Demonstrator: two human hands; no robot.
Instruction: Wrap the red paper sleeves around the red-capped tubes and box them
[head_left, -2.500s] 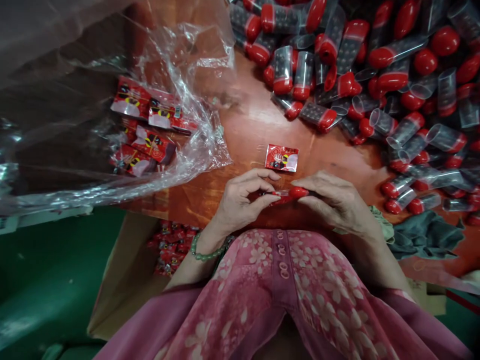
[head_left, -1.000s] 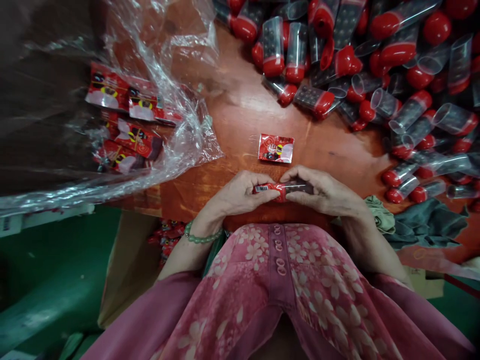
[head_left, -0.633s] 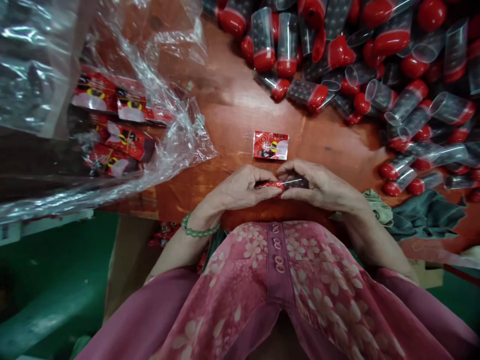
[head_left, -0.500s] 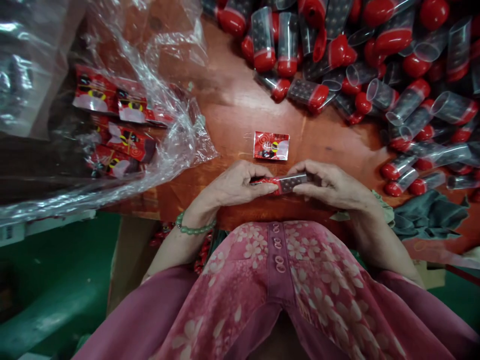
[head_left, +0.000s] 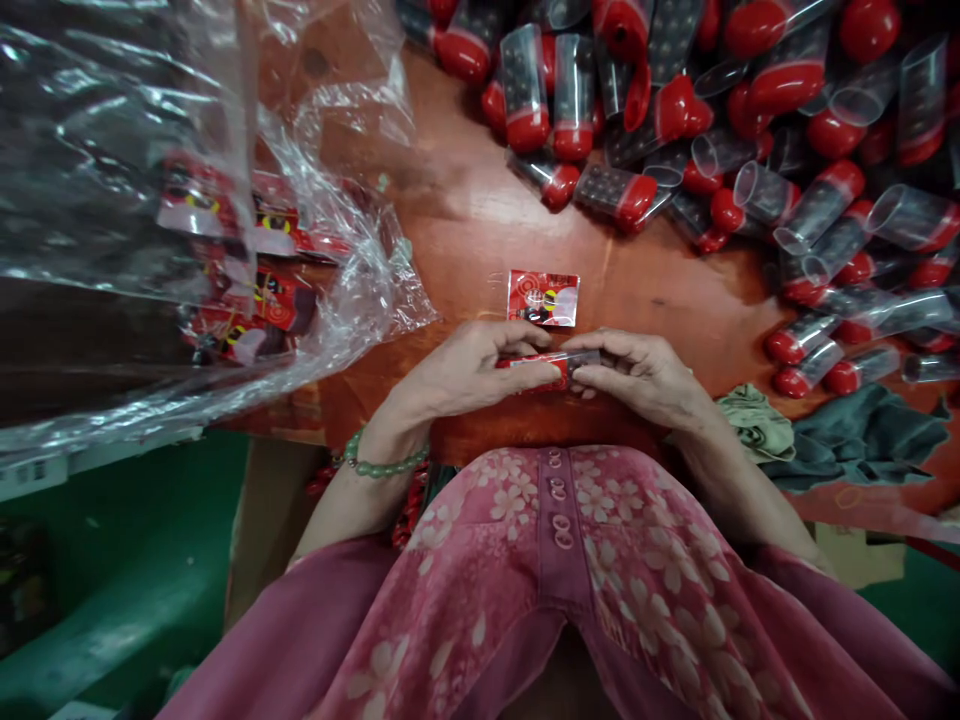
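Observation:
Close to the table's front edge, my left hand (head_left: 480, 370), with a green bead bracelet on the wrist, pinches a red printed wrapper (head_left: 553, 366) between thumb and fingers. From its right side shows the dark, see-through end of a dotted tube (head_left: 589, 356). My right hand (head_left: 637, 375) closes its thumb and fingers round that end. How far the tube sits inside the wrapper is hard to make out, as the fingers cover part of both. Just beyond my hands, a flat red printed packet (head_left: 543, 298) lies on the table.
Several clear dotted tubes with red ends (head_left: 615, 195) are heaped at the back right. At the left, a clear plastic bag (head_left: 337, 290) spreads over several red printed packets (head_left: 274, 295). Dark green cloth (head_left: 862, 435) and a pale green cloth (head_left: 757, 420) lie to my right.
My right hand has moved left towards my left hand. Less of the dotted tube shows and more of the red wrapper. Plastic film at the left now covers more of the packets.

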